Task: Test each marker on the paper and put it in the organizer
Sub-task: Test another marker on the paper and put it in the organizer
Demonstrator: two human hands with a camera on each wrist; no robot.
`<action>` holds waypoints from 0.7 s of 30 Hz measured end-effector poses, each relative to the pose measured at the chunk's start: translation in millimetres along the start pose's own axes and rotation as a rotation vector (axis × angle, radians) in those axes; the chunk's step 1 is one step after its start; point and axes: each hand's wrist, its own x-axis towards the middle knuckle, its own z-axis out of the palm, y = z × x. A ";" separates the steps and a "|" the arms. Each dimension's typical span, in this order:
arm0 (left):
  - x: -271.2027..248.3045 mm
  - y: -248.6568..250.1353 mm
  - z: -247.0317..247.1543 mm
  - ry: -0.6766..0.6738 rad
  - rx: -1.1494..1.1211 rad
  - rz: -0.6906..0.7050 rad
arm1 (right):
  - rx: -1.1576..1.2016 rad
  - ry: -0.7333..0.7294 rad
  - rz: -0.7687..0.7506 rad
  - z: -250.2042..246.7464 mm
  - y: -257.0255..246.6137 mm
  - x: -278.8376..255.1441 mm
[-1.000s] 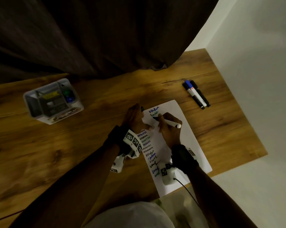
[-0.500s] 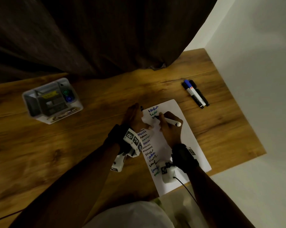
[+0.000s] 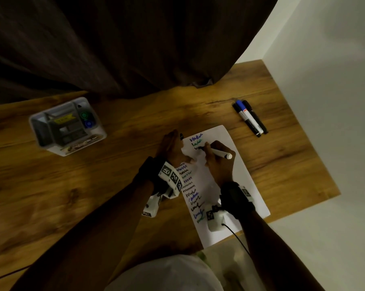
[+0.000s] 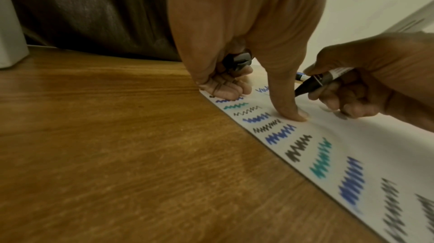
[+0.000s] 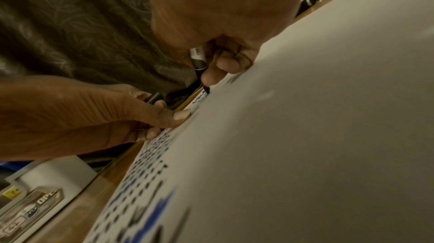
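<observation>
A white sheet of paper [image 3: 236, 175] lies on the wooden table, with zigzag test marks in black, blue and green down its left side. My right hand [image 3: 216, 159] grips a white-barrelled black marker [image 3: 218, 153] with its tip on the paper near the top. In the left wrist view the marker [image 4: 314, 81] slants down to the sheet. My left hand [image 3: 173, 149] holds the black cap [image 4: 237, 59] in its curled fingers while one finger presses the paper [image 4: 352, 144] flat. The clear organizer [image 3: 67, 126] stands at the far left with a green and a blue marker in it.
Three markers [image 3: 250, 118], one with a blue cap, lie together on the table beyond the paper at the right. A dark curtain [image 3: 124, 43] hangs along the table's far edge. The table's right edge meets a pale floor.
The right hand has shifted the marker tip slightly along the top of the paper while writing. The left hand keeps its place on the sheet.
</observation>
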 end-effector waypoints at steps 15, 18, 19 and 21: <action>-1.1 1.2 -0.8 -0.006 0.000 -0.022 | 0.142 0.015 0.088 -4.9 -8.8 0.3; -1.3 2.6 -1.3 -0.004 0.000 -0.019 | 0.139 0.022 0.095 -4.9 -9.0 0.7; -1.9 2.6 -1.1 0.000 0.001 -0.017 | 0.145 0.024 0.105 -5.4 -8.2 1.0; -2.9 2.4 -0.8 0.003 -0.003 -0.014 | 0.170 0.033 0.121 -6.1 -7.3 1.4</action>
